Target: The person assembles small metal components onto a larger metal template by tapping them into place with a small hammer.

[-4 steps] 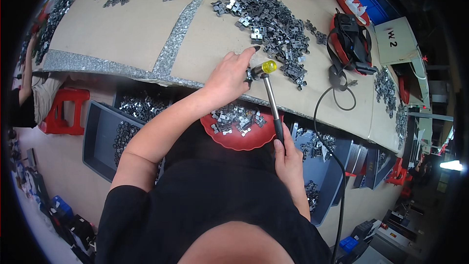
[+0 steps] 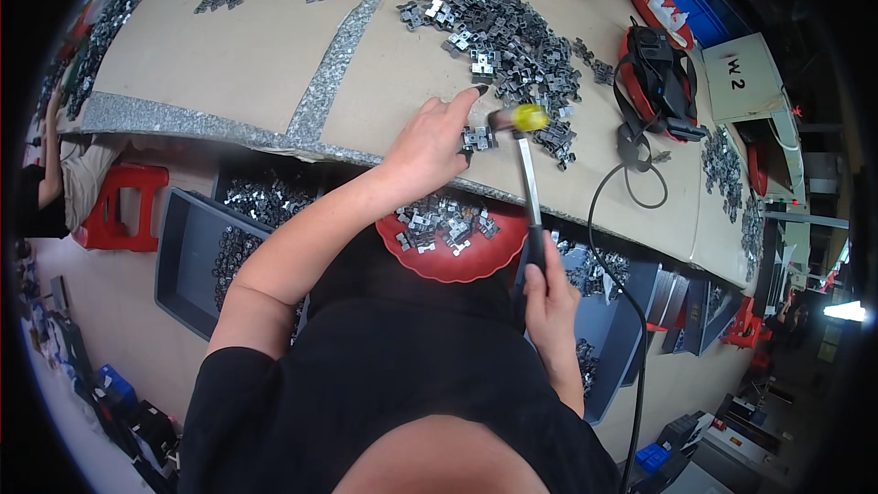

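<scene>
We look down on a tan bench (image 2: 256, 64) from above our own hands. Our left hand (image 2: 430, 142) lies on the bench near its front edge, fingers loosely spread and the forefinger stretched forward, its fingertips pressing a small metal clip (image 2: 477, 137) flat on the bench top. Our right hand (image 2: 544, 288) sits below the bench edge, fingers wrapped fully around the dark grip of a hammer (image 2: 526, 183). The hammer's shaft runs up over the bench edge, and its yellow head hangs just beside the clip, at its right; we cannot tell whether they touch. Just beyond the clip, further onto the bench, spreads a large heap (image 2: 498, 37) of like metal clips. Under the bench edge, between our arms, a red dish (image 2: 457, 261) holds more clips. To the left of the dish, below the bench, stands a grey bin (image 2: 183, 256). On the bench's right end rests a red and black tool (image 2: 658, 78) with a black cord.
</scene>
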### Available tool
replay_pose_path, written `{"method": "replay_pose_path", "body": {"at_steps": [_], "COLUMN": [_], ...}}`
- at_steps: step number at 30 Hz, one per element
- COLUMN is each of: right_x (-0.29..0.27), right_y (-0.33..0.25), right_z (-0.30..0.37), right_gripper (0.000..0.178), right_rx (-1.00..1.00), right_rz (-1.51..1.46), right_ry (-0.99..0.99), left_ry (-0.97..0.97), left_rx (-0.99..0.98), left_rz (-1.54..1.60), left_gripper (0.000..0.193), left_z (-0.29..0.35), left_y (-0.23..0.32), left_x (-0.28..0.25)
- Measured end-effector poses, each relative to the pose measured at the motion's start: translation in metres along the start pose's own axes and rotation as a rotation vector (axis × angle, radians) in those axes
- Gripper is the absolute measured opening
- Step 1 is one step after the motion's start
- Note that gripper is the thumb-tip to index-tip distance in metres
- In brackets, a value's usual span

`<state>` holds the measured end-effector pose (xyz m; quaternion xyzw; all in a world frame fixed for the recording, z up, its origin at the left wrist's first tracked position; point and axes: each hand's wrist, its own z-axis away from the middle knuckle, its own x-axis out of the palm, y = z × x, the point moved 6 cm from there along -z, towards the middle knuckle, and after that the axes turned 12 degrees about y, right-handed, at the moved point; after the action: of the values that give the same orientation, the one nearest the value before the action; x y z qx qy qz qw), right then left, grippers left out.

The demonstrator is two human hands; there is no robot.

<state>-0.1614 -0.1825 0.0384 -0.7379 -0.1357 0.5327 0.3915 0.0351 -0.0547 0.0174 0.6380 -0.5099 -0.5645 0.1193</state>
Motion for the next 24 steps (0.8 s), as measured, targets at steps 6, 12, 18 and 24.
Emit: {"method": "replay_pose_path", "body": {"at_steps": [6,12,18,24], "right_x": [0.002,0.007,-0.011,0.007], "right_y": [-0.005,0.008,0.019,0.015], "right_z": [-0.002,0.005,-0.003,-0.002], "right_gripper": [0.041,0.040,0.042,0.042], "right_rx": [-0.134,-0.034,0.004,0.077], "right_rz": [0.145,0.040,-0.204,-0.247], "right_ry": [0.088,-0.043,0.221,0.110], "left_ry": [0.004,-0.082,-0.161,0.461], "left_rx": [0.006,0.014,0.251,0.072], "left_rz": [0.016,0.007,0.102,-0.034], "left_gripper": [0.072,0.072,0.057,0.046], "left_z": [0.001,0.007,0.005,-0.065], "left_y": [0.000,0.005,0.010,-0.029], "left_x": [-0.001,-0.006,-0.003,0.002]}}
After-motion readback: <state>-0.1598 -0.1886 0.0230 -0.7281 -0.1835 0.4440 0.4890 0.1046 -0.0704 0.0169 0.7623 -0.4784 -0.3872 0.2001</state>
